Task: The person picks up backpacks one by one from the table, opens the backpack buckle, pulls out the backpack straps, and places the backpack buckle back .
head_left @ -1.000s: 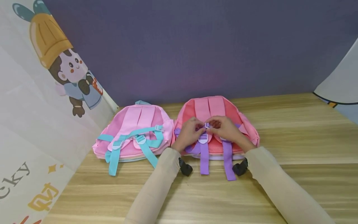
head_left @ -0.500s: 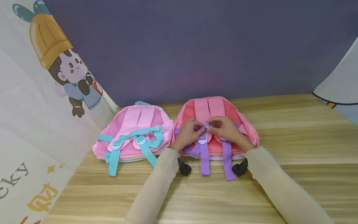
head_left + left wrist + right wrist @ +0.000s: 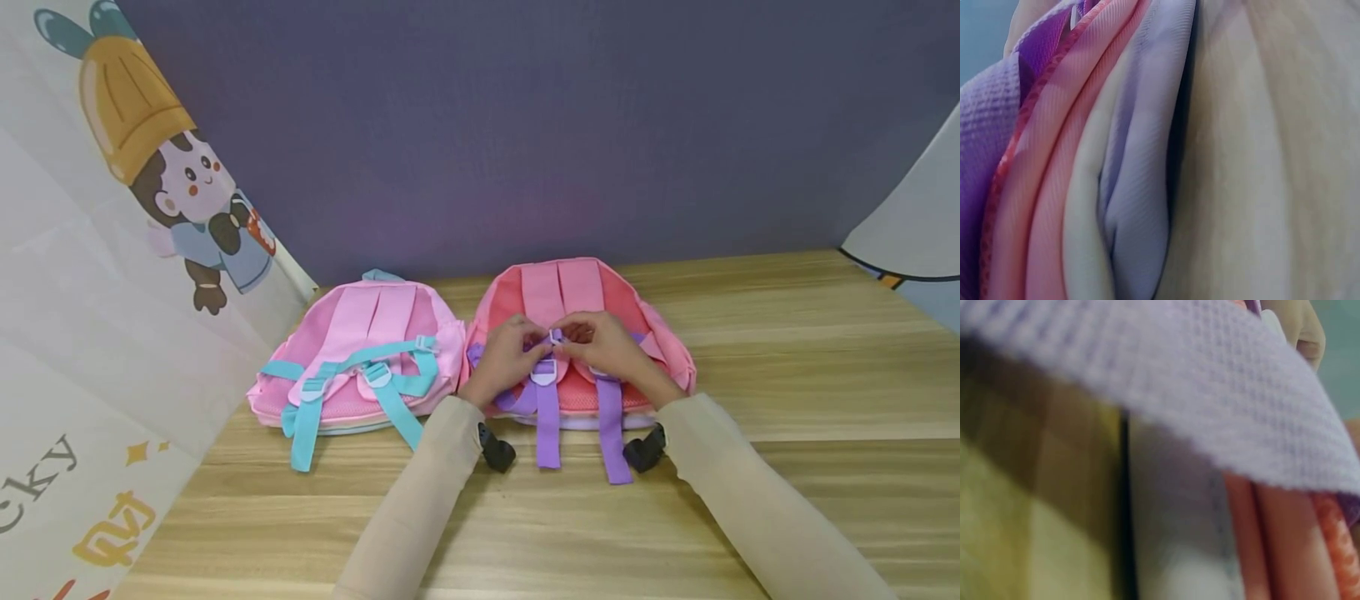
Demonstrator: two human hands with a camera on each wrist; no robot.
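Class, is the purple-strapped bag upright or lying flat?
Lying flat: the bag has its purple straps facing up, and the left wrist view shows its layers running along the table.

The coral-pink backpack (image 3: 562, 287) has red mesh (image 3: 501, 302), purple straps (image 3: 548, 425) with white buckles (image 3: 543, 379), and lavender and cream layers (image 3: 1147, 125). The pale-pink backpack (image 3: 352, 321) carries turquoise straps (image 3: 307, 433). Brown wood grain streaks the yellowish worktop (image 3: 787, 333); the backdrop (image 3: 525, 125) is plain dark slate-purple, the sleeves (image 3: 416, 508) beige, the wrist cameras (image 3: 497, 450) black.
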